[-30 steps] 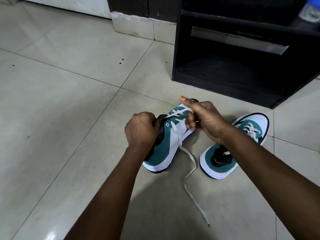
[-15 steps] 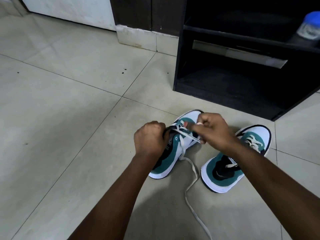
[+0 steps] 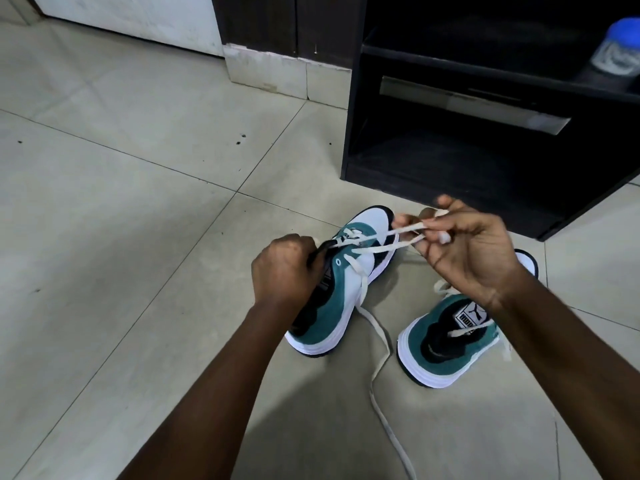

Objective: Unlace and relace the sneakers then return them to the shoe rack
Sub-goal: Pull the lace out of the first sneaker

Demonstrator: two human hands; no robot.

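Two teal-and-white sneakers lie on the tiled floor. My left hand [image 3: 284,268] is closed around the tongue and collar of the left sneaker [image 3: 349,285], holding it steady. My right hand [image 3: 467,251] pinches a loop of that shoe's white lace [image 3: 391,237] and holds it stretched to the right, away from the eyelets. The lace's loose end [image 3: 381,368] trails down the floor toward me. The second sneaker [image 3: 446,344] rests to the right, partly under my right wrist, its laces in place. The black shoe rack [image 3: 485,168] stands just beyond.
A blue-capped jar [image 3: 620,50] sits on the rack's upper shelf at the far right. A white door and a dark wooden post with a tiled base [image 3: 270,71] lie at the back. Beige floor tiles [image 3: 121,220] stretch out to the left.
My right hand has moved right and up from the eyelets, drawing a loop of lace out of the left sneaker. The left hand keeps its grip on the shoe.
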